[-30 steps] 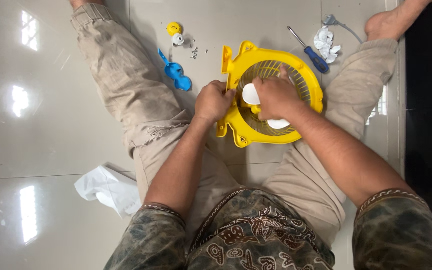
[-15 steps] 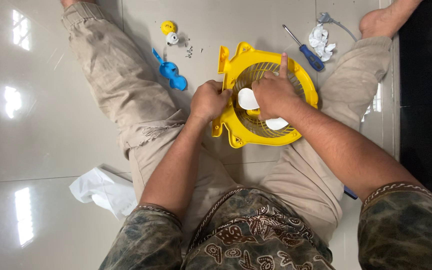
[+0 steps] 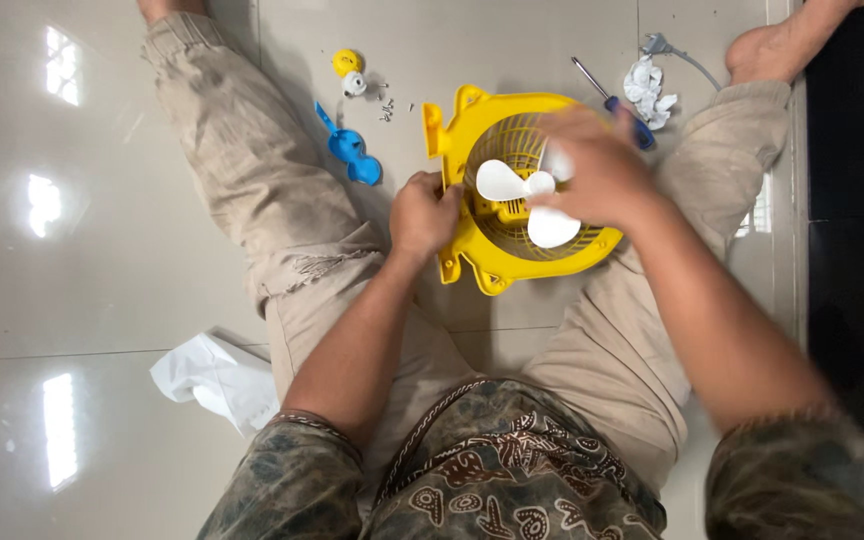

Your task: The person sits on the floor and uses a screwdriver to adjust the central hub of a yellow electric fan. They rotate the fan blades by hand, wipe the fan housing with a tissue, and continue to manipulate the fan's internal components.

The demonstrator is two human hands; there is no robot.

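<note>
Person sits on the tiled floor [image 3: 102,300], legs spread, yellow fan housing [image 3: 472,250] on the floor between the thighs. Left hand [image 3: 425,213] closed around the housing's left rim, same grip as half a second ago. Right hand [image 3: 597,165] has shifted: earlier it lay over the grille centre and hid most of the blades, now it sits toward the housing's upper right side, blurred, fingers curled on the white fan blades [image 3: 527,195]; exact pinch cannot be told. More of the blades show now, two lobes clear. Housing looks turned slightly from the earlier frame, its tab at top left.

On the floor beyond the housing: blue plastic part [image 3: 352,155] just left of it, small yellow-and-white piece [image 3: 348,68] farther up, loose screws [image 3: 386,108] between those and the housing. Screwdriver [image 3: 612,100] with blue handle lies by the right hand, crumpled white tissue [image 3: 650,88] next to it. White cloth [image 3: 214,378] by the left thigh, well apart from the housing.
</note>
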